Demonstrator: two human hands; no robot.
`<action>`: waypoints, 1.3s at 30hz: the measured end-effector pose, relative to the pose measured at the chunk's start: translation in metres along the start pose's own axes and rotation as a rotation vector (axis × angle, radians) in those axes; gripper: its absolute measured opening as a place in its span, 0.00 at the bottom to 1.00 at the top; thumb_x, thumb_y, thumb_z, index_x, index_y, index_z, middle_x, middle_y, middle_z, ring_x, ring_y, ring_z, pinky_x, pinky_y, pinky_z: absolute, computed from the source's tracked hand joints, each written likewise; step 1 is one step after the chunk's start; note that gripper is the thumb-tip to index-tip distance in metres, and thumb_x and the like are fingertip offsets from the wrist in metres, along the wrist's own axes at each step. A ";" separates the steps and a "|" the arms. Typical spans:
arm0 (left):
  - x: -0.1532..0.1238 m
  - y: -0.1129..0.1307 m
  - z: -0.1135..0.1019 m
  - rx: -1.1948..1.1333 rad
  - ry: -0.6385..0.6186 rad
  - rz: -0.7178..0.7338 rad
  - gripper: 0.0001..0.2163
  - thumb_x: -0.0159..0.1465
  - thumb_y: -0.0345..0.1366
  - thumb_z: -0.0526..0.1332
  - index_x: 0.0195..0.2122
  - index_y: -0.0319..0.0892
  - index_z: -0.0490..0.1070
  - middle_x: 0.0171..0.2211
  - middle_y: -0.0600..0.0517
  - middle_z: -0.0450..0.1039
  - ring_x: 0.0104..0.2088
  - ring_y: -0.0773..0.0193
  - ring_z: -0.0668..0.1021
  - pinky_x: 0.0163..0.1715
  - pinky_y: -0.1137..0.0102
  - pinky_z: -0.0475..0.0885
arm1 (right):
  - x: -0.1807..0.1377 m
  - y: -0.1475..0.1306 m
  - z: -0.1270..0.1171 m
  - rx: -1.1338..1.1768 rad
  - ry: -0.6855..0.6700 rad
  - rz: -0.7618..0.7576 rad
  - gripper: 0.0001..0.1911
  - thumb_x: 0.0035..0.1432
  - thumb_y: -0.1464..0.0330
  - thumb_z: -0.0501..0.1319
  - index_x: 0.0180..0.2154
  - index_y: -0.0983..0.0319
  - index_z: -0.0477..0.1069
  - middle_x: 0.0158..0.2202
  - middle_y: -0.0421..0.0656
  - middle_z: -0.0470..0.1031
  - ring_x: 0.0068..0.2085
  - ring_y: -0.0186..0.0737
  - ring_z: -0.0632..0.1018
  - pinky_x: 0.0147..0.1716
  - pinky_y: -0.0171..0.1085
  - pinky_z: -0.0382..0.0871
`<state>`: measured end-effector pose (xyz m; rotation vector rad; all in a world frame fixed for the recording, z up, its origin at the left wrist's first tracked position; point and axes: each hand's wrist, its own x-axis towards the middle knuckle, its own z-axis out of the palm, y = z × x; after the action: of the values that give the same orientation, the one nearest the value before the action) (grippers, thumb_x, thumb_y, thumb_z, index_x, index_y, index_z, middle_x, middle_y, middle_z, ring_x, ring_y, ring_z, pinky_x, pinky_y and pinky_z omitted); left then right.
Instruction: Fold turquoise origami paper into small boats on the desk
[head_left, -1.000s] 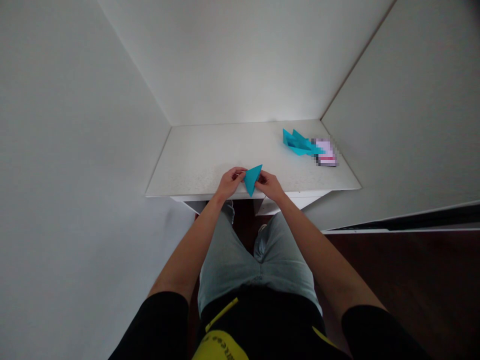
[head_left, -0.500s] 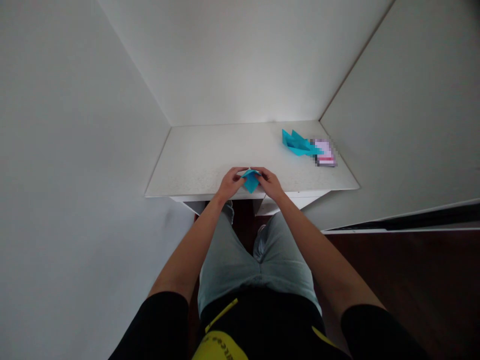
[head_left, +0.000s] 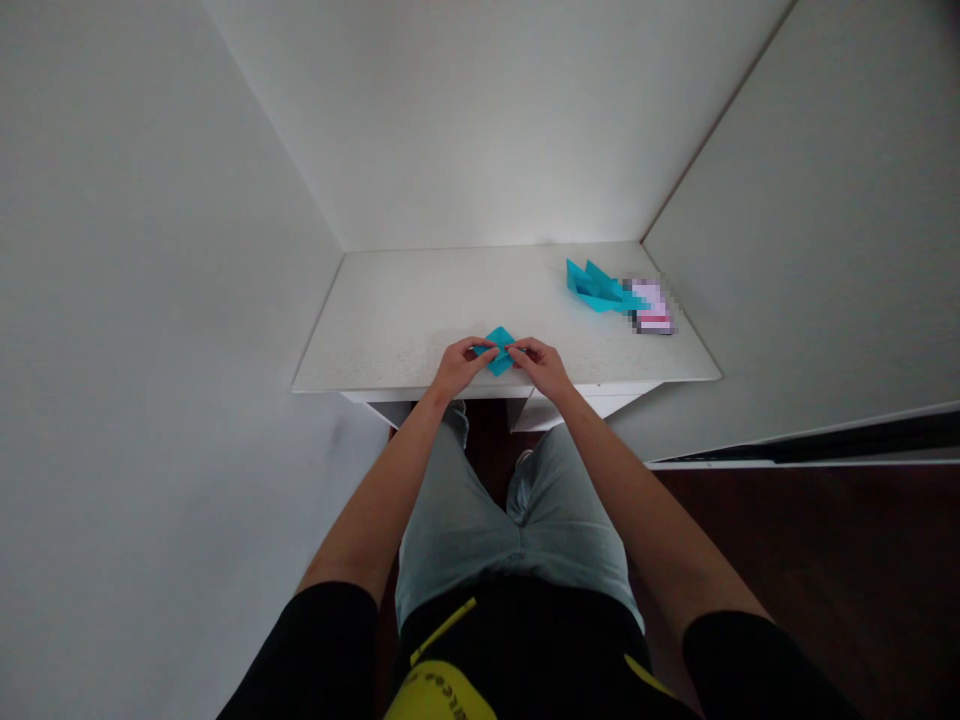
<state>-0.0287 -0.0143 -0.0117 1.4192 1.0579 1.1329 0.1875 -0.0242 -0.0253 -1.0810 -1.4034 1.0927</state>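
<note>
Up and round comes the blue paper: half a second ago its lower point dipped over the front edge and its top gaped; now it shows as a small diamond, facing up, a little farther in over the near edge of the bench. Wrists have hardly shifted. Left hand pinches one side corner, narrow, thumb on the upper face; right hand mirrors it on the other corner, thumb and fingers closed on the paper, the thumbs near each other at the middle. Whether the diamond rests on the bench or is held just above it, I cannot tell.

Looks like a shaping and flattening moment, and my call is patience: match top point to bottom point, line up the layers, keep the pull even on both sides, then press from the centre outward. Better to lay it on the bench for a crisp crease; squeeze too early and the layers could skew. Off to the right, the folded blue piece sits well apart, beside a pixelated pinkish item.
</note>
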 end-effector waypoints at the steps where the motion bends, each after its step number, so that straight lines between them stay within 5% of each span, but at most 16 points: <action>1: 0.000 0.000 0.000 0.006 -0.020 -0.011 0.19 0.57 0.47 0.76 0.43 0.40 0.83 0.28 0.52 0.79 0.27 0.65 0.77 0.30 0.71 0.73 | 0.000 0.001 0.000 -0.009 0.003 -0.003 0.22 0.57 0.47 0.72 0.43 0.58 0.82 0.34 0.41 0.81 0.31 0.38 0.76 0.35 0.40 0.77; 7: 0.003 -0.003 0.001 -0.017 -0.055 0.018 0.26 0.52 0.46 0.78 0.49 0.41 0.78 0.37 0.51 0.81 0.31 0.66 0.78 0.33 0.71 0.74 | 0.003 0.007 -0.003 -0.049 -0.013 -0.040 0.35 0.55 0.48 0.73 0.60 0.56 0.75 0.37 0.39 0.79 0.31 0.37 0.74 0.32 0.38 0.71; 12: 0.005 -0.003 0.003 0.058 -0.005 0.057 0.20 0.64 0.53 0.69 0.45 0.41 0.81 0.38 0.48 0.83 0.38 0.60 0.80 0.40 0.67 0.76 | 0.002 0.002 0.001 -0.174 -0.071 0.024 0.28 0.58 0.44 0.68 0.49 0.58 0.79 0.35 0.41 0.80 0.32 0.40 0.74 0.34 0.39 0.70; 19: 0.008 0.002 0.004 0.076 0.036 0.022 0.18 0.64 0.53 0.68 0.37 0.41 0.84 0.35 0.49 0.83 0.38 0.58 0.80 0.41 0.65 0.76 | 0.004 -0.011 0.006 -0.200 -0.018 0.067 0.29 0.60 0.38 0.62 0.33 0.58 0.76 0.25 0.38 0.71 0.29 0.39 0.71 0.30 0.38 0.67; 27: 0.011 0.000 0.000 -0.071 0.219 -0.010 0.18 0.62 0.54 0.70 0.36 0.42 0.80 0.34 0.51 0.81 0.39 0.61 0.80 0.42 0.68 0.76 | 0.007 -0.008 0.002 -0.035 0.127 0.070 0.30 0.57 0.36 0.64 0.34 0.56 0.72 0.26 0.38 0.69 0.28 0.39 0.71 0.26 0.38 0.74; 34: 0.017 -0.012 -0.003 -0.285 0.360 -0.070 0.23 0.68 0.63 0.63 0.44 0.47 0.65 0.42 0.51 0.78 0.40 0.63 0.83 0.42 0.66 0.80 | 0.012 0.002 0.000 0.103 0.239 0.052 0.30 0.57 0.36 0.66 0.39 0.53 0.61 0.27 0.33 0.68 0.25 0.35 0.74 0.28 0.36 0.77; 39: 0.014 -0.011 -0.002 -0.312 0.337 -0.068 0.25 0.65 0.62 0.67 0.44 0.46 0.67 0.41 0.50 0.79 0.41 0.61 0.84 0.42 0.65 0.82 | 0.012 0.002 0.000 0.103 0.251 0.048 0.31 0.58 0.36 0.64 0.41 0.53 0.58 0.28 0.31 0.70 0.23 0.33 0.75 0.25 0.34 0.73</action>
<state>-0.0291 0.0014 -0.0207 0.9622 1.0933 1.4497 0.1865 -0.0117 -0.0255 -1.1390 -1.1169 1.0131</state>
